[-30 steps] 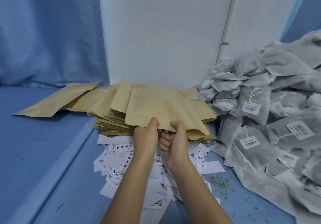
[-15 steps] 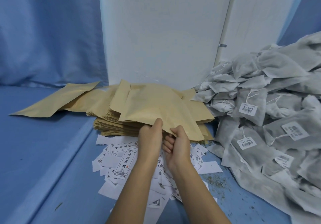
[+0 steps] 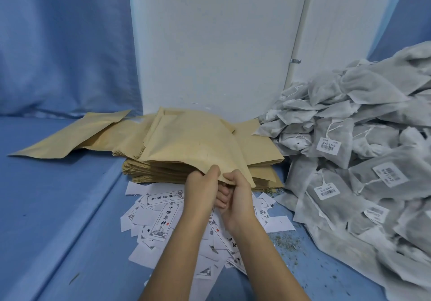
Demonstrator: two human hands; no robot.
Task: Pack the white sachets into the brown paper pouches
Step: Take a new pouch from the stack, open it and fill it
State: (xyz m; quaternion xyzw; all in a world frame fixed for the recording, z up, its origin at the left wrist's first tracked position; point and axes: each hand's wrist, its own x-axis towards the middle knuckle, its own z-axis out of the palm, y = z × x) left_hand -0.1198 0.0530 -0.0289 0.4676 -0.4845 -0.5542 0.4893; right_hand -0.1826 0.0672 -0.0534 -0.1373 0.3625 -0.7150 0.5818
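Parting the mouth of the top pouch [image 3: 193,146]

The heap of white sachets [image 3: 363,156] lay at the right, just beside the stack of brown paper pouches [image 3: 261,153]. The left hand [image 3: 203,191] and right hand [image 3: 240,195] each pinched the top pouch's near edge, thumbs above. It looked best to rub the plies apart and lift one pouch only.

Left hand [image 3: 202,192] and right hand [image 3: 239,199], touching, pinch the pouch [image 3: 193,142] edge.
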